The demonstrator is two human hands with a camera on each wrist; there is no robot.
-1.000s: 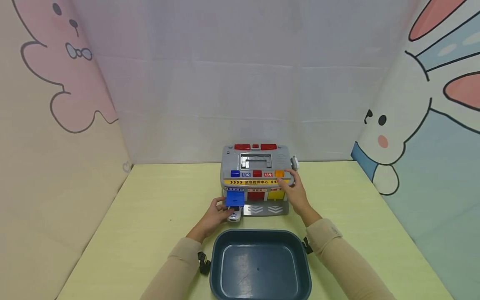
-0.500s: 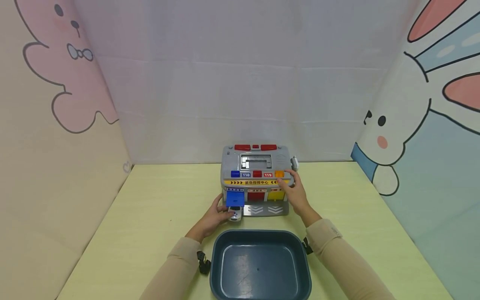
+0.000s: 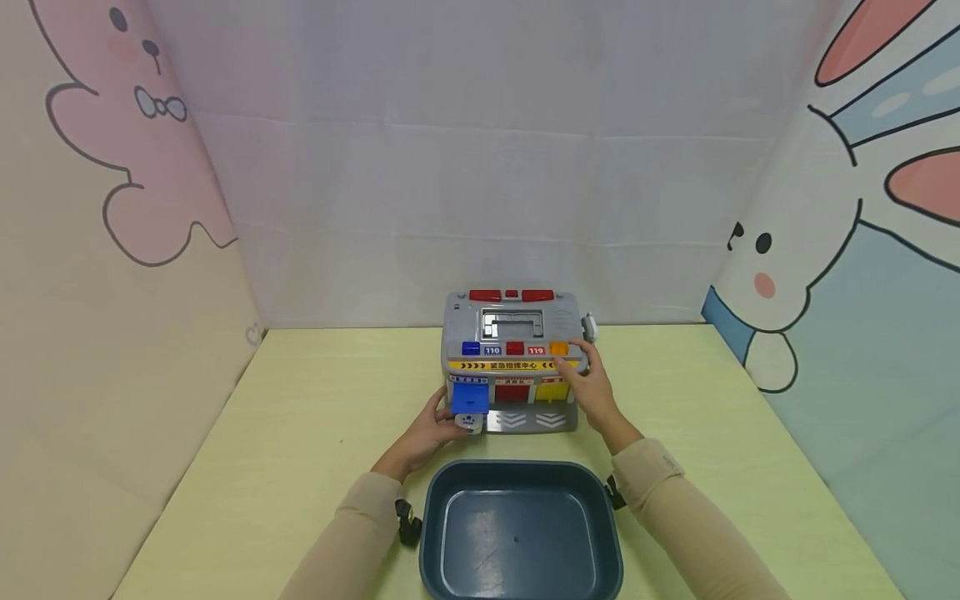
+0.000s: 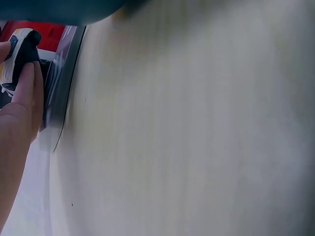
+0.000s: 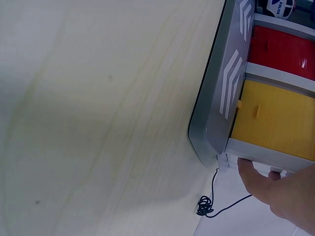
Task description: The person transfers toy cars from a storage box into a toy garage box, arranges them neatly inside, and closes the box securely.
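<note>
A grey toy garage [image 3: 511,332] stands at the back middle of the table, its blue door [image 3: 470,397] lifted. Under that door sits a white toy police car [image 3: 469,422], mostly inside the bay with only one end showing. My left hand [image 3: 427,433] pinches this end between thumb and fingers; the left wrist view shows fingers [image 4: 25,88] along the car's dark side. My right hand [image 3: 593,390] grips the garage's right end, thumb at the front near the yellow door [image 3: 552,391]. In the right wrist view, "POLICE" is readable on the car [image 5: 281,8].
A dark blue-green tray [image 3: 517,468] lies between my forearms, in front of the garage. A red door [image 3: 512,392] beside the yellow one is down. A coiled black cord [image 5: 205,206] trails near the garage's right side. A white backdrop [image 3: 480,167] rises behind.
The toy police car has slid farther into the bay under the blue door, with my left hand following it slightly. My right hand has stayed at the garage's right end.
</note>
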